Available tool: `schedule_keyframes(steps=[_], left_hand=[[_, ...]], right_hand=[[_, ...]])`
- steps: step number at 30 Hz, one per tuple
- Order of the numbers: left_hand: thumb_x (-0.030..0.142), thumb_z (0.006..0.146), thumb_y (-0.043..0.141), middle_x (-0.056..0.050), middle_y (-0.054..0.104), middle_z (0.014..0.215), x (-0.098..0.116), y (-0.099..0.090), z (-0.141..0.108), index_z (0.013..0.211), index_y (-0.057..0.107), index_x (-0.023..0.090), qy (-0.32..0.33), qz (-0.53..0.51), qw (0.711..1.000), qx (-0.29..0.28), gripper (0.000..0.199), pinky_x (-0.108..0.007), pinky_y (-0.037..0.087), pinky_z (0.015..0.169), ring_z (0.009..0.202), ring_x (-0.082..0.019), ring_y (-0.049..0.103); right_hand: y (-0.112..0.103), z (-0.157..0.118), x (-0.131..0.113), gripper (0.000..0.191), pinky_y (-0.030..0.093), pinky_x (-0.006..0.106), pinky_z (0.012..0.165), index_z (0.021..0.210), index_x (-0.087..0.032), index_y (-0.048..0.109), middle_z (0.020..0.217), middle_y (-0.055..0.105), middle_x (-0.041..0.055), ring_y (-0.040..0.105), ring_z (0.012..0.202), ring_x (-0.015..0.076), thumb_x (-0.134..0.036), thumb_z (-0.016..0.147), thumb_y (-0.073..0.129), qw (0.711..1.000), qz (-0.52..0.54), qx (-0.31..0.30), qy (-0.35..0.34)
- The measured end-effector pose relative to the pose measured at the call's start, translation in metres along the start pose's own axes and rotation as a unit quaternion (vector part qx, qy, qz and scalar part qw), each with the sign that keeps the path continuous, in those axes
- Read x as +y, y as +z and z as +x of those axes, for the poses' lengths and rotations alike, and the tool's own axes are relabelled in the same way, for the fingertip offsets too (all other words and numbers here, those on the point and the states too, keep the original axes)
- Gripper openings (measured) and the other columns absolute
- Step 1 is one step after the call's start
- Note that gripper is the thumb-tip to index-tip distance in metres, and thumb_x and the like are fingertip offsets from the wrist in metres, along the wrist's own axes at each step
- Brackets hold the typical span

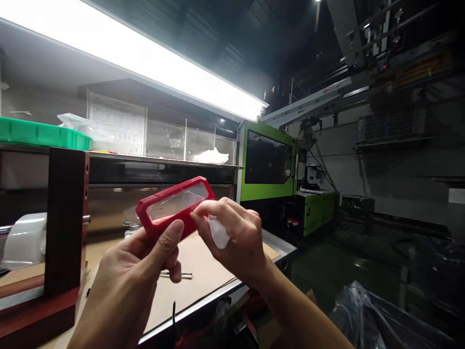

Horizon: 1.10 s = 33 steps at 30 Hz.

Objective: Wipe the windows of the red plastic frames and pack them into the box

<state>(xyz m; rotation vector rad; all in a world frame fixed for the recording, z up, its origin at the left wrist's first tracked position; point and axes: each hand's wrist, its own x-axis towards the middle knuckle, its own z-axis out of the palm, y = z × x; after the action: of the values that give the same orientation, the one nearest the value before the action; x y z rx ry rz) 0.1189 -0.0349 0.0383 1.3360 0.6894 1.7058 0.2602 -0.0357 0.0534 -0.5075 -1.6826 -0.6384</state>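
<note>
A red plastic frame (pixel 149 228) with a clear window is held up, tilted, above the workbench. My left hand (pixel 145 264) grips its lower left side, thumb on the front face. My right hand (pixel 232 232) pinches the frame's lower right edge between thumb and index finger. A crumpled white cloth or tissue (pixel 218 233) is tucked in the palm of that same hand. Beneath the hands, a thin pen-like item (pixel 186 275) lies on the bench's brown surface (pixel 181 300).
A green tray (pixel 43 134) and a white crumpled item (pixel 211 156) sit on the shelf. At left stands a dark post with a roll of clear film (pixel 25 240). A green machine (pixel 269 160) is beyond the bench; plastic bags (pixel 363 315) lie lower right.
</note>
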Motion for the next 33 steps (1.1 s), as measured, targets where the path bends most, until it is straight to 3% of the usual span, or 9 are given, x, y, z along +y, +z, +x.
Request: schedule_keyframes(steps=[7,13,17,20,22,25,28,33], left_hand=[[0.045,0.046,0.086,0.005,0.052,0.044,0.013,0.004,0.011,0.068,0.065,0.014,-0.048,-0.084,0.995,-0.029,0.043,-0.015,0.04,0.039,0.044,-0.007,0.044],[0.04,0.055,0.083,0.004,0.054,0.048,0.024,0.001,0.025,0.066,0.066,0.014,0.016,-0.088,0.994,-0.056,0.033,-0.013,0.042,0.039,0.044,-0.005,0.043],[0.04,0.053,0.083,0.007,0.048,0.044,0.032,-0.004,0.033,0.062,0.064,0.017,0.059,-0.103,0.991,-0.057,0.031,-0.011,0.037,0.034,0.04,-0.004,0.038],[0.042,0.056,0.081,0.006,0.048,0.044,0.04,-0.009,0.037,0.057,0.061,0.018,0.071,-0.095,0.99,-0.07,0.031,-0.011,0.037,0.035,0.039,-0.004,0.04],[0.041,0.057,0.081,0.006,0.049,0.043,0.045,-0.011,0.038,0.058,0.061,0.018,0.076,-0.084,0.991,-0.076,0.03,-0.012,0.036,0.034,0.038,-0.004,0.04],[0.042,0.056,0.081,0.005,0.049,0.043,0.052,-0.013,0.04,0.058,0.062,0.019,0.079,-0.076,0.99,-0.085,0.03,-0.012,0.033,0.032,0.037,-0.004,0.039],[0.045,0.055,0.08,0.006,0.047,0.041,0.056,-0.015,0.041,0.053,0.058,0.019,0.08,-0.066,0.99,-0.097,0.035,-0.013,0.032,0.032,0.037,-0.004,0.037],[0.048,0.055,0.08,0.006,0.045,0.041,0.058,-0.018,0.039,0.054,0.057,0.019,0.074,-0.047,0.991,-0.105,0.036,-0.013,0.032,0.031,0.037,-0.004,0.035]], right_hand=[[0.004,0.011,-0.005,0.012,0.045,0.019,0.057,0.087,-0.018,0.062,0.074,0.067,0.0001,0.059,0.062,0.0078,-0.024,0.091,0.053,1.0,0.002,-0.029,-0.005],[0.007,0.026,-0.008,0.011,0.047,0.019,0.061,0.094,-0.017,0.065,0.084,0.07,0.0001,0.063,0.069,0.0086,-0.021,0.089,0.055,0.998,-0.006,-0.056,-0.01],[0.005,0.036,-0.01,0.013,0.048,0.019,0.061,0.096,-0.016,0.066,0.085,0.071,0.0016,0.063,0.068,0.0082,-0.019,0.088,0.055,0.997,0.034,-0.027,-0.061],[-0.002,0.048,-0.008,0.01,0.045,0.018,0.052,0.092,-0.016,0.067,0.073,0.067,-0.0014,0.056,0.057,0.0061,-0.021,0.085,0.061,0.991,0.123,0.046,-0.009],[-0.008,0.06,-0.004,0.012,0.036,0.018,0.042,0.088,-0.018,0.068,0.059,0.057,-0.0053,0.045,0.046,0.0045,-0.028,0.083,0.064,0.971,0.2,0.087,0.095],[-0.012,0.079,0.004,0.023,0.021,0.018,0.035,0.085,-0.019,0.068,0.049,0.041,-0.0086,0.031,0.039,0.0028,-0.041,0.083,0.062,0.909,0.353,0.041,0.216],[-0.01,0.093,0.007,0.025,0.014,0.018,0.034,0.079,-0.019,0.065,0.048,0.039,-0.0096,0.023,0.037,0.0014,-0.044,0.082,0.063,0.855,0.457,-0.026,0.244],[-0.005,0.097,0.006,0.021,0.014,0.017,0.034,0.074,-0.018,0.061,0.047,0.038,-0.011,0.023,0.037,0.001,-0.036,0.076,0.071,0.822,0.511,-0.041,0.249]])
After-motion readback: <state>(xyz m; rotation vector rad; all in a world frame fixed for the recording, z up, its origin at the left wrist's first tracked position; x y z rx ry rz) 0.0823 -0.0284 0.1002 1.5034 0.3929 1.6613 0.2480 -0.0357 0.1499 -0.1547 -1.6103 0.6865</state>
